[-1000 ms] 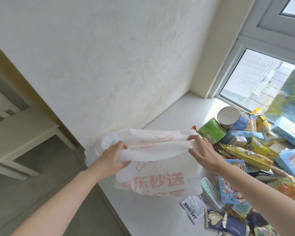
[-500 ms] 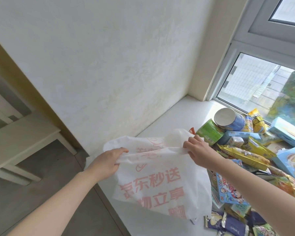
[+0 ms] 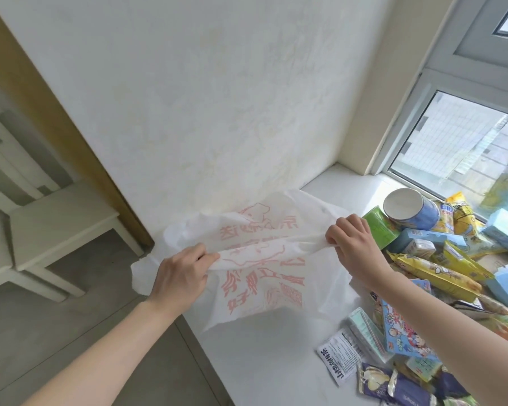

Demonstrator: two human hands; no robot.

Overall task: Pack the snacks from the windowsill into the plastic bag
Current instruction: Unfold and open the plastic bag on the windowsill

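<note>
Near packets: at the lower right of the frame, dark purple packets lie at your end of the sill, with a white sachet printed in black just to their left.
Cartoon packet: a blue packet with cartoon figures lies just above them, partly under your right forearm.
Your left hand: your left hand, left of centre, has its fingers and thumb curled and pinches one end of the bag's gathered edge.
Your right hand: your right hand, right of centre, is closed in a fist round the other end of that edge, just beside a green packet.
Plastic bag: the plastic bag is in the middle of the frame, pulled taut between your two hands. It is thin and white with red print, and its loose part hangs towards the sill. You cannot tell whether its mouth is open.
Windowsill: the white windowsill runs from bottom centre up to the window.
Snacks: the snacks are heaped along the right side of the sill, none of them in the bag. They include yellow packets and pale blue boxes.
Can: a blue can lies on its side at the far end of the heap, its white end towards you.
Stool: a white stool stands on the grey floor at the left.
Wall: a pale wall fills the upper centre.
Window: the window is at the upper right.
</note>
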